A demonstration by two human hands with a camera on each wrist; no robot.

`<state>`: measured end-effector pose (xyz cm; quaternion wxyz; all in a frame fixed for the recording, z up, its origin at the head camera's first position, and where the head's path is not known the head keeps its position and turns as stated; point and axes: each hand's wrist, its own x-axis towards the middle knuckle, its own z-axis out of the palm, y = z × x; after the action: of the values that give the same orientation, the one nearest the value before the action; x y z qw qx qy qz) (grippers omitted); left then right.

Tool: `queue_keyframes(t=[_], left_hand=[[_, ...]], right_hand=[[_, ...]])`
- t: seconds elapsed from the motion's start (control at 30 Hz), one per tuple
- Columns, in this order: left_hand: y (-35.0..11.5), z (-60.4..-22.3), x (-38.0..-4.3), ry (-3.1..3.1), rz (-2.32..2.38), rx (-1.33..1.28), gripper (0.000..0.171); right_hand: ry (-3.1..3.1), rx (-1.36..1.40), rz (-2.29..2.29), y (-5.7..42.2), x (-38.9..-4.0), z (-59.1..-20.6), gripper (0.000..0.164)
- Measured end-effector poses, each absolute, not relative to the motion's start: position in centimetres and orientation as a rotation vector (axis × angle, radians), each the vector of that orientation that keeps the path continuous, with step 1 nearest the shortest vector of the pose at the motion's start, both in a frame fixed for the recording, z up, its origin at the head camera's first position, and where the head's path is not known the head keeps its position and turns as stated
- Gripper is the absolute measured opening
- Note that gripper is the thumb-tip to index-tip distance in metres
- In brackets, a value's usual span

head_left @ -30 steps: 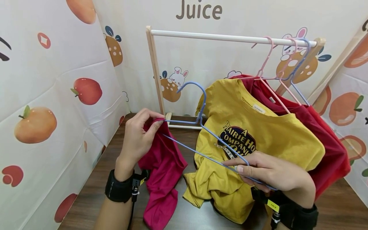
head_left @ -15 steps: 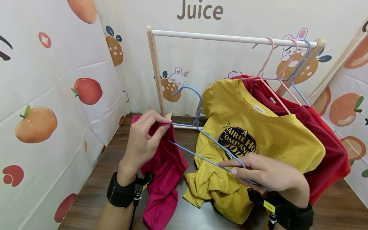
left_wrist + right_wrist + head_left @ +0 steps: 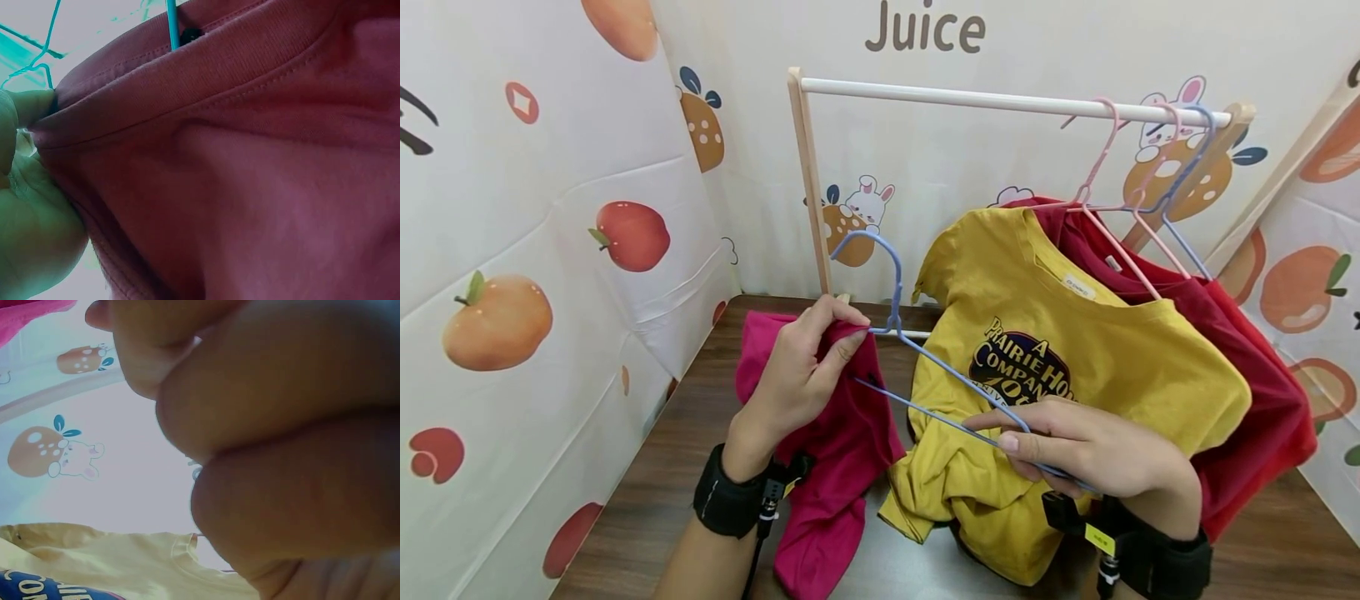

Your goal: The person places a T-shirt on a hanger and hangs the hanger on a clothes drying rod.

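My left hand [image 3: 797, 367] pinches the neckline of a magenta T-shirt [image 3: 827, 492], beside the neck of a blue clothes hanger [image 3: 897, 287]. The hanger's left end is inside the shirt's neck opening, hidden by cloth. In the left wrist view, a hanger bar [image 3: 173, 25] passes into the opening behind the ribbed collar [image 3: 206, 65]. My right hand [image 3: 1082, 442] holds the hanger's bare right end between thumb and fingers. The hook stands upright, off the rail. Below, the shirt's lower part hangs down in folds onto the table.
A clothes rack with a white rail [image 3: 955, 96] stands behind. At its right hang a yellow printed T-shirt [image 3: 1090, 350] on a pink hanger [image 3: 1102, 158] and red shirts [image 3: 1247, 358]. The yellow shirt's hem bunches on the wooden table [image 3: 692, 417], close to my right hand.
The hanger has moved left and slightly down, deeper into the magenta shirt's neck. My left hand has shifted right along with the collar, and my right hand has moved slightly left.
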<state>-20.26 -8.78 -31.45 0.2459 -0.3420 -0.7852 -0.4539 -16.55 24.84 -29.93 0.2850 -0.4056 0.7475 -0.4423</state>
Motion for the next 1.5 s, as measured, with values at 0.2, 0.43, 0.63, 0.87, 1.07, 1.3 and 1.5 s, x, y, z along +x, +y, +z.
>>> queue_keyframes(t=[0.2,0.43,0.63,0.87,1.07,1.3,1.5], left_hand=[[-8.9,-31.5,-20.4,-2.112,-1.224,-0.959,0.017],[-9.4,-31.3,-20.7,-2.059,-1.234,-0.935,0.007],[-9.6,-31.2,-20.7,-1.964,-1.355,-0.910,0.015],[-9.4,-31.1,-20.5,-1.925,-1.380,-0.877,0.013],[-9.3,-30.9,-20.3,-1.886,-1.446,-0.889,0.022],[-9.2,-31.0,-20.3,-1.861,-1.458,-0.895,0.025],[-9.2,-30.9,-20.2,-1.859,-1.454,-0.892,0.026]], right_hand=[[1.971,-1.053,-1.224,25.2,-16.5,-29.9,0.043],[1.780,-1.409,-1.379,25.7,-17.1,-30.5,0.049],[1.839,-1.625,-1.573,24.8,-17.2,-30.2,0.051],[2.234,-1.388,-1.449,22.0,-17.5,-29.9,0.037],[2.321,-1.483,-1.312,19.1,-18.3,-31.3,0.041],[2.396,-1.629,-1.120,15.4,-18.2,-32.8,0.042],[2.634,-1.377,-0.830,14.1,-17.9,-33.4,0.036]])
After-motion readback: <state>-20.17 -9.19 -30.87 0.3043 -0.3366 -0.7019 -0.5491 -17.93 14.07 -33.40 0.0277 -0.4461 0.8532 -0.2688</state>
